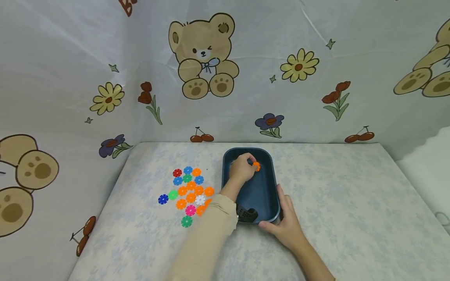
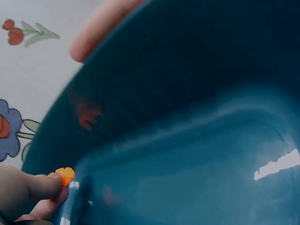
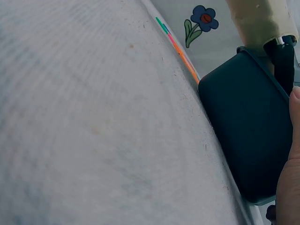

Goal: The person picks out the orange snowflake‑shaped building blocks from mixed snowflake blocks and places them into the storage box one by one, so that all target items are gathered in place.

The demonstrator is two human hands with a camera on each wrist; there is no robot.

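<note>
Left hand pinching an orange snowflake disc over a blue tray, right hand steadying the tray's near corner.

The left hand (image 1: pixel 241 168) reaches over the blue tray (image 1: pixel 268 203) with its fingertips closed together on the orange disc (image 1: pixel 256 166), held just above the far end of the tray's floor; in the left wrist view the disc (image 2: pixel 65 175) shows beyond a fingertip, with the tray's dark wall (image 2: pixel 154 84) beside it. The right hand (image 1: pixel 285 222) lies against the tray's near right corner, fingers fairly straight along the rim and thumb at the front edge. Left of the pinching hand, beyond the tray wall, a cluster of loose discs (image 1: pixel 190 192) in orange, blue, green, pink, red and white lies flat on the padded table (image 1: pixel 344 203). The beige sleeve (image 1: pixel 207 238) crosses the tray's near left corner and covers part of the cluster's edge.
</note>
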